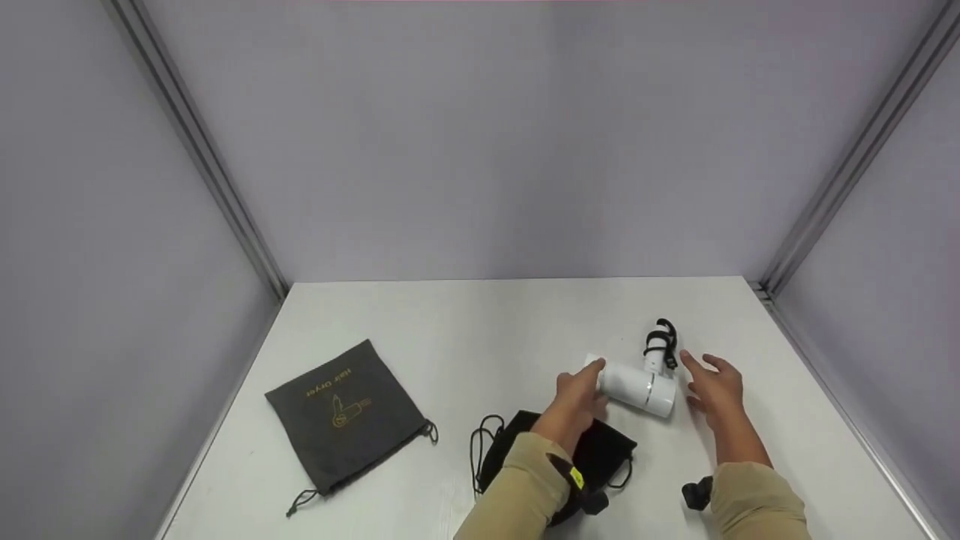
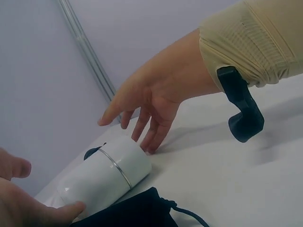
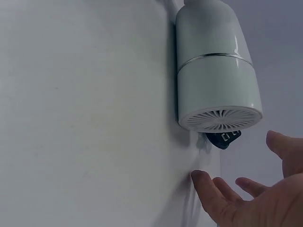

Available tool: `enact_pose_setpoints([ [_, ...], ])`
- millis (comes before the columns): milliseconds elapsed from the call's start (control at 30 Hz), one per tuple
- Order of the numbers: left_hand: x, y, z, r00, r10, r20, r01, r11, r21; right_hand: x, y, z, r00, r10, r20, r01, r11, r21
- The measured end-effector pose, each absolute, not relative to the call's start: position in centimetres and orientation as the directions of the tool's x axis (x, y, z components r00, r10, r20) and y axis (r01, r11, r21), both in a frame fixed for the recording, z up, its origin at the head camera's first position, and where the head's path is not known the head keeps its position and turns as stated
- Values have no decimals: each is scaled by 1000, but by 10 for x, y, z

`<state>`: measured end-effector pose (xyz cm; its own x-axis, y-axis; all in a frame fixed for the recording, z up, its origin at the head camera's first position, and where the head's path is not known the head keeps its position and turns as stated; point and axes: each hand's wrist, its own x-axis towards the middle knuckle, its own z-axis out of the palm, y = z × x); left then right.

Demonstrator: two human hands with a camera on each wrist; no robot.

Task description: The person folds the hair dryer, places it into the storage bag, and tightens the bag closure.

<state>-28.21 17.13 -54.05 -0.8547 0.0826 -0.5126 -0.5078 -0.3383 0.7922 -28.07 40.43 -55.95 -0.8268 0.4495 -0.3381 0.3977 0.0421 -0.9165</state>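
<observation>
A white hair dryer [image 1: 637,386] with a silver ring round its barrel lies on the white table. Its handle [image 1: 655,358] points to the back, with the black cord [image 1: 666,341] wrapped about it. My left hand [image 1: 576,394] is at the narrow front end, thumb and fingers spread to either side; one fingertip [image 2: 78,208] overlaps the barrel in the left wrist view. Just right of the round rear grille [image 3: 221,119], my right hand [image 1: 716,386] hovers with its fingers apart and nothing in them. Beneath my left forearm lies a black drawstring pouch [image 1: 607,450], partly hidden.
A dark grey drawstring bag [image 1: 315,420], printed with "Hair Dryer" and a gold dryer picture, lies flat at the left. Grey walls [image 1: 465,150] close off the table [image 1: 450,322] at the back and both sides.
</observation>
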Motion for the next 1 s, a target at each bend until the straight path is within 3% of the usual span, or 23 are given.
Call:
enact_pose_setpoints([
  [300,-282,186,-541,-846,132,-517,-514,-464,722,-282,408,-561,-827,455,-331,415,95,-905],
  [1000,-286,190,-547,-848,214,-485,-514,-556,653,-283,400,-566,-828,424,-367,444,95,-891],
])
